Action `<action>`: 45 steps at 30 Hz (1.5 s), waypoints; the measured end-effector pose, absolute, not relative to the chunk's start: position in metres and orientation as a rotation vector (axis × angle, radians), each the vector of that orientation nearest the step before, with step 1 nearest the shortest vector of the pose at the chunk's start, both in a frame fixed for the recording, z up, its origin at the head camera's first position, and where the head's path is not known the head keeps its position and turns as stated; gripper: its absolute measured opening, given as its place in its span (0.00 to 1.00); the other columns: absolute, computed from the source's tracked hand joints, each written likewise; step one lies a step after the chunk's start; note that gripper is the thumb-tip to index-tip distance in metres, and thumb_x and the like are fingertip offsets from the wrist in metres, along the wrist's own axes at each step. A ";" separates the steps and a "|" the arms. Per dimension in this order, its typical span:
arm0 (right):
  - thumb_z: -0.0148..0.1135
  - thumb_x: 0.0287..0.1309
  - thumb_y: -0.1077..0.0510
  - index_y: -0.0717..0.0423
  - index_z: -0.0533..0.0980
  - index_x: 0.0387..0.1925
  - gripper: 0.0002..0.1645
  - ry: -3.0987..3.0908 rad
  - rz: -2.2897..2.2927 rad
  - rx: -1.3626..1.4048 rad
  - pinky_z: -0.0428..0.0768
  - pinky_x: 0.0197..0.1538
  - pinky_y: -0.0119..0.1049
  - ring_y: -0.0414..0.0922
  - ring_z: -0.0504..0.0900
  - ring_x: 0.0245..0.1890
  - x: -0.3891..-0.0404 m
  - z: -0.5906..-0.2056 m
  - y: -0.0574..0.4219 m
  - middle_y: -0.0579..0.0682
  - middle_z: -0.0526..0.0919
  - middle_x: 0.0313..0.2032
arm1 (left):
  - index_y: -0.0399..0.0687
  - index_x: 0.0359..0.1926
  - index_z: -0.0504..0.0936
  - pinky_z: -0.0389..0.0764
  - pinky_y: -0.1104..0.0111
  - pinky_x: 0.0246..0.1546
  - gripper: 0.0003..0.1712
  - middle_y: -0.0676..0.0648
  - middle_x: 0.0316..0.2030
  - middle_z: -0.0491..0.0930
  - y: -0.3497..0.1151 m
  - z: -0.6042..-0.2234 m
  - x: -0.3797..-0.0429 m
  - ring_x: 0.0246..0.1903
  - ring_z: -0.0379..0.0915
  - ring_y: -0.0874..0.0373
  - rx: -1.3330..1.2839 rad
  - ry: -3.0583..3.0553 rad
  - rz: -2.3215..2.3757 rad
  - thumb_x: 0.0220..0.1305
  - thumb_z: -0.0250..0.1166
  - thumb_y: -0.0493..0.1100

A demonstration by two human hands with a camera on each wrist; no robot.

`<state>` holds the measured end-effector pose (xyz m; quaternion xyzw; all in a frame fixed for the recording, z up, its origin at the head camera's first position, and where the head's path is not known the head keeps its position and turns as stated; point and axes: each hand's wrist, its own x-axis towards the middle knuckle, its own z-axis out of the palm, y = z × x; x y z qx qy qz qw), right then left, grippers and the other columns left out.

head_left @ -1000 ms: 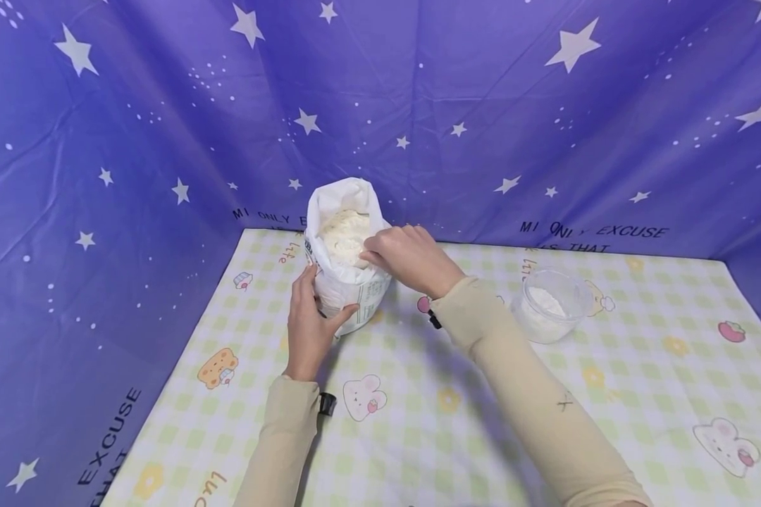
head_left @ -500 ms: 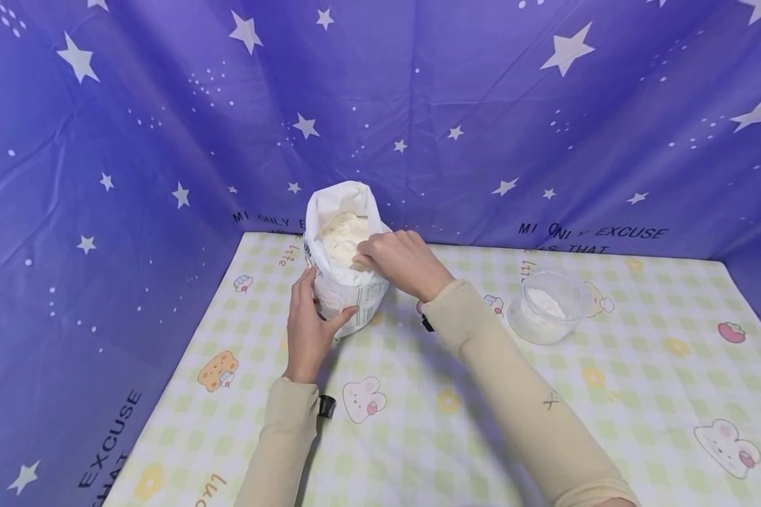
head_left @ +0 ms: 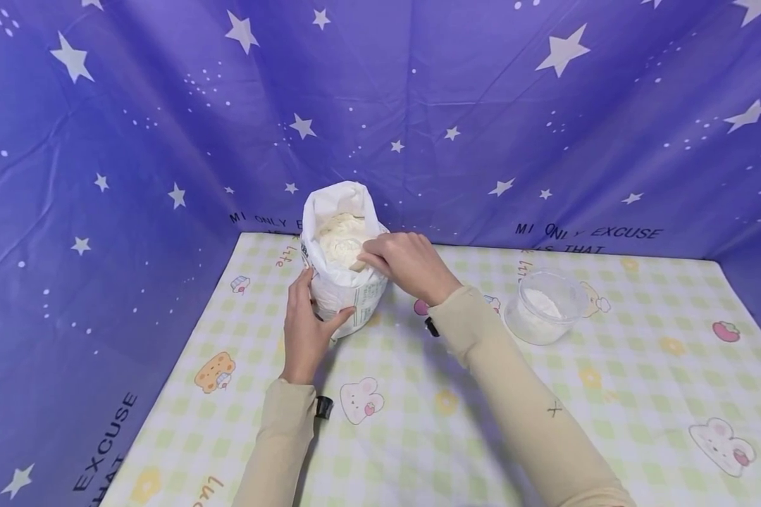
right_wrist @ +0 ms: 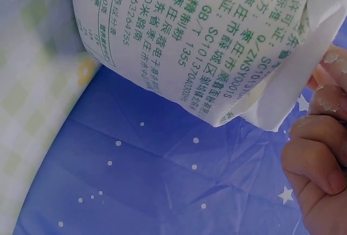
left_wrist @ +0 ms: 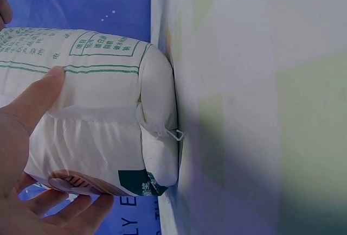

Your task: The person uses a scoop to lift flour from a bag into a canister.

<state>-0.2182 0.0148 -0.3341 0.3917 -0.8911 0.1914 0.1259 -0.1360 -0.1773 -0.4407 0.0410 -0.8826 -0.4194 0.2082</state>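
A white bag of flour point(head_left: 349, 299) with green print stands upright, its mouth rolled open and pale flour point(head_left: 341, 236) inside. My left hand point(head_left: 307, 331) holds the bag low on its near left side; in the left wrist view the thumb point(left_wrist: 46, 91) lies along the printed face and the fingers point(left_wrist: 81, 213) reach round the other side. My right hand point(head_left: 412, 264) is curled over the bag's near right rim, fingertips at the flour. It pinches a small tan thing point(head_left: 358, 266), mostly hidden; I cannot tell its kind. White powder dusts the right fingers point(right_wrist: 328, 99).
To the right, a clear round plastic tub point(head_left: 545, 306) holds some white flour. A green-and-white checked cloth point(head_left: 406, 436) covers the table. Behind and to the left hangs a purple curtain point(head_left: 355, 84) with stars, close behind the bag.
My right hand shifts slightly left and back right at the bag's mouth, stirring the flour's surface a little. The left hand keeps its hold and the tub stays put.
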 end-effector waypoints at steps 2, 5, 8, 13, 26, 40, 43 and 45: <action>0.53 0.73 0.46 0.45 0.68 0.19 0.23 -2.592 0.570 1.132 0.67 0.25 0.35 0.41 0.67 0.21 -0.217 -0.334 0.016 0.43 0.64 0.17 | 0.44 0.74 0.58 0.79 0.57 0.58 0.58 0.40 0.71 0.60 -0.177 -0.440 -0.136 0.60 0.69 0.45 0.112 -2.454 -1.170 0.47 0.81 0.50; 0.53 0.73 0.47 0.46 0.66 0.18 0.24 -2.582 0.589 1.124 0.67 0.24 0.35 0.41 0.66 0.21 -0.216 -0.333 0.018 0.43 0.63 0.17 | 0.43 0.74 0.58 0.80 0.57 0.56 0.57 0.40 0.71 0.60 -0.177 -0.440 -0.135 0.58 0.70 0.46 0.112 -2.452 -1.165 0.48 0.80 0.50; 0.53 0.73 0.47 0.46 0.64 0.18 0.25 -2.566 0.618 1.118 0.65 0.24 0.35 0.41 0.64 0.20 -0.214 -0.331 0.021 0.43 0.61 0.17 | 0.43 0.74 0.58 0.81 0.57 0.55 0.57 0.39 0.71 0.60 -0.178 -0.441 -0.134 0.56 0.71 0.46 0.109 -2.447 -1.157 0.47 0.81 0.49; 0.53 0.73 0.47 0.46 0.65 0.18 0.25 -2.562 0.687 1.103 0.65 0.25 0.33 0.40 0.63 0.20 -0.212 -0.330 0.026 0.43 0.62 0.17 | 0.43 0.74 0.58 0.81 0.57 0.55 0.57 0.39 0.71 0.60 -0.178 -0.441 -0.133 0.57 0.71 0.46 0.104 -2.447 -1.162 0.48 0.80 0.49; 0.55 0.72 0.47 0.49 0.85 0.39 0.17 -2.561 0.795 1.031 0.76 0.32 0.37 0.40 0.73 0.23 -0.207 -0.333 0.032 0.43 0.82 0.27 | 0.45 0.74 0.58 0.80 0.58 0.56 0.57 0.41 0.71 0.60 -0.178 -0.441 -0.133 0.58 0.70 0.46 0.111 -2.449 -1.173 0.48 0.80 0.49; 0.56 0.71 0.48 0.50 0.86 0.42 0.16 -2.538 0.877 0.986 0.79 0.36 0.38 0.40 0.76 0.25 -0.204 -0.335 0.035 0.45 0.86 0.32 | 0.44 0.74 0.57 0.81 0.58 0.56 0.58 0.41 0.71 0.60 -0.176 -0.441 -0.134 0.57 0.71 0.46 0.094 -2.444 -1.180 0.47 0.81 0.49; 0.57 0.71 0.48 0.51 0.86 0.42 0.16 -2.526 0.890 0.980 0.78 0.34 0.37 0.39 0.76 0.24 -0.204 -0.336 0.035 0.45 0.86 0.31 | 0.44 0.74 0.58 0.81 0.58 0.56 0.58 0.41 0.71 0.60 -0.176 -0.440 -0.133 0.57 0.71 0.46 0.095 -2.445 -1.185 0.47 0.81 0.49; 0.57 0.71 0.49 0.51 0.86 0.41 0.16 -2.520 0.896 0.978 0.77 0.33 0.36 0.39 0.75 0.23 -0.203 -0.336 0.036 0.45 0.86 0.30 | 0.44 0.74 0.58 0.81 0.58 0.56 0.58 0.41 0.71 0.60 -0.176 -0.440 -0.133 0.58 0.70 0.46 0.098 -2.447 -1.186 0.47 0.81 0.48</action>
